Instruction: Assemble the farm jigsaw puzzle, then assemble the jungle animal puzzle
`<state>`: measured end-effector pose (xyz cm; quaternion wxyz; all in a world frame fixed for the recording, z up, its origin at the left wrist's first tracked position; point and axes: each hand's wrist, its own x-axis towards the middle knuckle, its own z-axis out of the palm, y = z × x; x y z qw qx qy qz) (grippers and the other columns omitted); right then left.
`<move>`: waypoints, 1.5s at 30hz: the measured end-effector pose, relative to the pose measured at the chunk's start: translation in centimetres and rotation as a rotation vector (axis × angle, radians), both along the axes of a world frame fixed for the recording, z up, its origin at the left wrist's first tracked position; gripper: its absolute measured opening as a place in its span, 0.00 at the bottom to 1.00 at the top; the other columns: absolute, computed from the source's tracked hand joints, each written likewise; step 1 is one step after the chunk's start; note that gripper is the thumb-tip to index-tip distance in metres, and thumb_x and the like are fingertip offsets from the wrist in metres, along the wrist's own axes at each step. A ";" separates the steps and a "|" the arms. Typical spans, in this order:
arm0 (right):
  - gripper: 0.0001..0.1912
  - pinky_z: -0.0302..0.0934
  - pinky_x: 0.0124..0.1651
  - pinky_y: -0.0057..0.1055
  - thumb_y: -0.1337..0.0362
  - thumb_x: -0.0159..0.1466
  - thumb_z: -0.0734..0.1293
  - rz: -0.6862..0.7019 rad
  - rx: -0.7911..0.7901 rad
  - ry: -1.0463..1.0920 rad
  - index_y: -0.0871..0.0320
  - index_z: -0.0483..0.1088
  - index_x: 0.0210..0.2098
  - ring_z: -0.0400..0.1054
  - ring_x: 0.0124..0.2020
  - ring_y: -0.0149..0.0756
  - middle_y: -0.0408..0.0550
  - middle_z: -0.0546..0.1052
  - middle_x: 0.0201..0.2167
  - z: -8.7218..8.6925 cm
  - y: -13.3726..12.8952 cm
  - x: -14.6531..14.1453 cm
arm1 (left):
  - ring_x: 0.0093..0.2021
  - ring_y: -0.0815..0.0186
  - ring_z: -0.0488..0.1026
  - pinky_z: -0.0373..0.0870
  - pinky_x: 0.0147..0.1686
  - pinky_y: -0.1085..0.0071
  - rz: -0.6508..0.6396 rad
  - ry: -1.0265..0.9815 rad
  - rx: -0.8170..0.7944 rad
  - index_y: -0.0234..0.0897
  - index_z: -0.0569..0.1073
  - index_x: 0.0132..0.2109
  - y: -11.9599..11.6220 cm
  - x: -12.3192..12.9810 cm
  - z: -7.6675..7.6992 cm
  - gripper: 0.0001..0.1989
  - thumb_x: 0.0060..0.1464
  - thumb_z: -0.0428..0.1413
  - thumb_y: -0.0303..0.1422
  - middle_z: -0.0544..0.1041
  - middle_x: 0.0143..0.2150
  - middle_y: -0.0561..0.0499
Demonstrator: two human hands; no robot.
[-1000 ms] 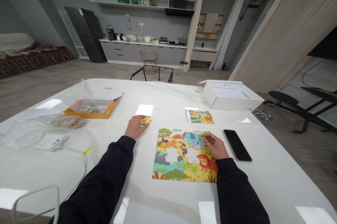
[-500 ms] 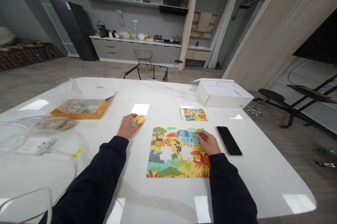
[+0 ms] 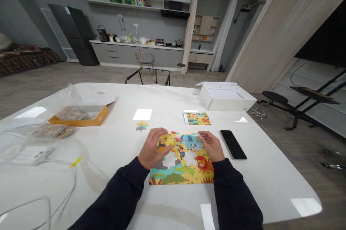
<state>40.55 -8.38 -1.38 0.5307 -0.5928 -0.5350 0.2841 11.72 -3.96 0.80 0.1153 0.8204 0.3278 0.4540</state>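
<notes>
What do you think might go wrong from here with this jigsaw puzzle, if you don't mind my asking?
The left hand and right hand both rest on the jigsaw puzzle, so pressing might shift it or lift pieces beside its two gaps. The loose piece on the white table could get nudged away. The black smartphone lies close to the right hand and might be knocked.

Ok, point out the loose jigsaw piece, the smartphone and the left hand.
Loose jigsaw piece (image 3: 141, 126): head view, piece's middle.
Smartphone (image 3: 233, 144): head view, middle of its screen.
Left hand (image 3: 155, 148): head view, back of the hand.
</notes>
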 end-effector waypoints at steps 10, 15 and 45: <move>0.22 0.60 0.20 0.28 0.47 0.54 0.77 0.320 -0.213 0.308 0.55 0.70 0.36 0.63 0.14 0.30 0.37 0.72 0.18 -0.2 -0.6 -5.8 | 0.63 0.53 0.70 0.69 0.63 0.48 -0.261 0.052 -0.076 0.44 0.62 0.65 -2.7 3.5 -1.4 0.27 0.61 0.59 0.29 0.73 0.63 0.40; 0.22 0.54 0.19 0.26 0.47 0.56 0.75 0.280 -0.185 0.303 0.54 0.66 0.35 0.61 0.12 0.29 0.35 0.70 0.13 -0.2 -0.5 -5.2 | 0.62 0.54 0.70 0.71 0.61 0.51 -0.162 0.005 -0.070 0.44 0.64 0.63 -2.5 3.3 -1.6 0.25 0.62 0.61 0.32 0.74 0.60 0.42; 0.23 0.46 0.14 0.25 0.44 0.60 0.71 0.237 -0.164 0.296 0.55 0.68 0.41 0.61 0.09 0.31 0.37 0.73 0.13 0.7 -0.9 -5.3 | 0.60 0.52 0.71 0.74 0.57 0.52 -0.100 -0.033 -0.095 0.42 0.70 0.58 -2.6 3.3 -1.2 0.22 0.58 0.64 0.34 0.72 0.60 0.40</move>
